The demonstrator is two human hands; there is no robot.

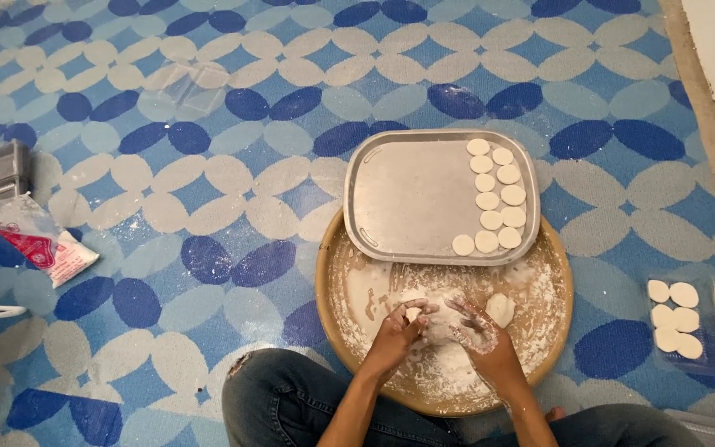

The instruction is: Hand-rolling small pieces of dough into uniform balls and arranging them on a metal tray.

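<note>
**Gently: soft dough on a floured board**

Head view: your left hand [396,331] and right hand [483,334] close around a soft, sticky dough lump [440,329] on the round wooden board [334,302]; cup it from underneath, since it likely deforms easily.

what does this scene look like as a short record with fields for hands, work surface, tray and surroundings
left hand: the left hand pinches a small white dough piece
right hand: the floury right hand presses the white dough lump
work surface: round flour-dusted wooden board on the floor, with a separate dough ball
tray: rectangular metal tray resting on the board's far edge, flat white dough discs in two columns on its right side
surroundings: blue and white patterned floor mat; clear plastic tray of dough discs at right; red and white plastic bag at left
</note>
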